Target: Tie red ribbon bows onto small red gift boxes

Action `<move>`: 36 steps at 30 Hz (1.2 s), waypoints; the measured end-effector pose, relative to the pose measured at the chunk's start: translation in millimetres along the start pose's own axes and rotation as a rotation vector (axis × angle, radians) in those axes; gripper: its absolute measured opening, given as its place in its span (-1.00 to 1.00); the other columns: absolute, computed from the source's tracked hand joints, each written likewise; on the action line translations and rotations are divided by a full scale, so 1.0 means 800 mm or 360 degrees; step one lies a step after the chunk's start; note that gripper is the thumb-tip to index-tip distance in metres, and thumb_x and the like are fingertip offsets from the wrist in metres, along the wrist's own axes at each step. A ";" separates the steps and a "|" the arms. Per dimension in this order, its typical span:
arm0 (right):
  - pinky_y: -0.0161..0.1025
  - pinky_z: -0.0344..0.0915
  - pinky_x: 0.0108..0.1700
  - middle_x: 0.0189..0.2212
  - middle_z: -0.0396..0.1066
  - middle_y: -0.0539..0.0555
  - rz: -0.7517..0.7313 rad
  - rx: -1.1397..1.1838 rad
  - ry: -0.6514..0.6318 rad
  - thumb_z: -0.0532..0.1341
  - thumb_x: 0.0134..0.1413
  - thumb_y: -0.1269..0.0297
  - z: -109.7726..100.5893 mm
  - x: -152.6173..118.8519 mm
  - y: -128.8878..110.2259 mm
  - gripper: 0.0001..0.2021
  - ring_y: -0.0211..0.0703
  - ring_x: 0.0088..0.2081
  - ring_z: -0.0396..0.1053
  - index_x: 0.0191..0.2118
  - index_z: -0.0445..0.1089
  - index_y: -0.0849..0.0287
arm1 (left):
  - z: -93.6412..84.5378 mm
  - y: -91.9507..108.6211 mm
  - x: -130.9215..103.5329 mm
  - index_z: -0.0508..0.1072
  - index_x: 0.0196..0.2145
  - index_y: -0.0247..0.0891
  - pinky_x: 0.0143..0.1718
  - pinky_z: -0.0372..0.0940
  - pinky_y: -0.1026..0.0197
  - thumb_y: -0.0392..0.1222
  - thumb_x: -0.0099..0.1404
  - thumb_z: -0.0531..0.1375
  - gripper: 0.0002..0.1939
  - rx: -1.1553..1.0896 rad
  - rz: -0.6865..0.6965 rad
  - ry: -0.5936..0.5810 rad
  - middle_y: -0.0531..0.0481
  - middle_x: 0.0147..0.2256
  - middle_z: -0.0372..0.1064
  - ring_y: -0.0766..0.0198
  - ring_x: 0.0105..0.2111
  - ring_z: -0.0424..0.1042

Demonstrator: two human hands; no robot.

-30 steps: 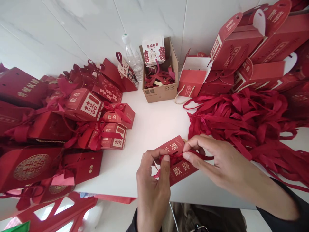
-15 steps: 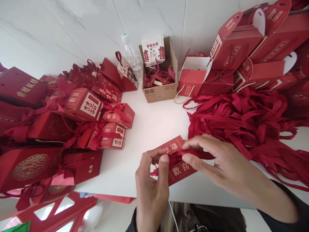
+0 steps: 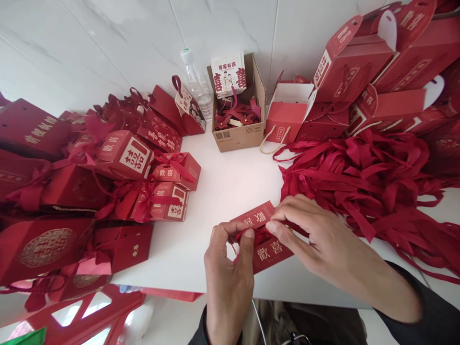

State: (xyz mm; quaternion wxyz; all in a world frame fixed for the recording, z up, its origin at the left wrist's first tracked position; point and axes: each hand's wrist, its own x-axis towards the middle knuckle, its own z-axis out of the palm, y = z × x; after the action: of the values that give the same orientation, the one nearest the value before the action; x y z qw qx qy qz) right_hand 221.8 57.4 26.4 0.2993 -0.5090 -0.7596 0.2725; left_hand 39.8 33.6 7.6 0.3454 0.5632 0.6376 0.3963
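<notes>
White tabletop [image 3: 233,179] against marbly wall tiles [image 3: 226,24], gift boxes [image 3: 124,155] piled both sides. The little red box [image 3: 276,251] sits right under the fingertips near the front edge; left hand [image 3: 230,268] and right hand [image 3: 312,235] are both pinched closed on its red ribbon [image 3: 261,235]. Box reads 歡喜, card [image 3: 229,72] at the back says 吾家有喜.

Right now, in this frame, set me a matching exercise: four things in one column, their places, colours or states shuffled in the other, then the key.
Things
1. bottle
2. carton
3. ribbon heap
4. left hand

Descriptions
A. brown, open at the top
B. pinching ribbon over a red box
C. clear, left of the carton
D. red, on the right of the table

Pairs: 1-C, 2-A, 3-D, 4-B
</notes>
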 end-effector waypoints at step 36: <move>-0.19 0.35 -0.21 -0.33 0.55 0.00 0.0195 0.0017 -0.0039 0.17 0.42 0.21 -0.002 -0.002 0.006 -0.82 -0.12 -0.28 0.51 -0.23 0.47 0.07 | 0.004 0.003 0.006 0.50 -0.23 -0.13 -0.25 0.28 0.20 -0.16 0.49 0.18 -0.89 0.0070 0.0137 -0.0019 0.02 -0.31 0.43 0.22 -0.30 0.37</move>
State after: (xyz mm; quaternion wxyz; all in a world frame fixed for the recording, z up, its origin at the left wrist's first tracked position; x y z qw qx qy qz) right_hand 225.9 57.8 23.8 0.2755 -0.5495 -0.7293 0.3004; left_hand 43.1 38.7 8.3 0.3195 0.5999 0.6193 0.3932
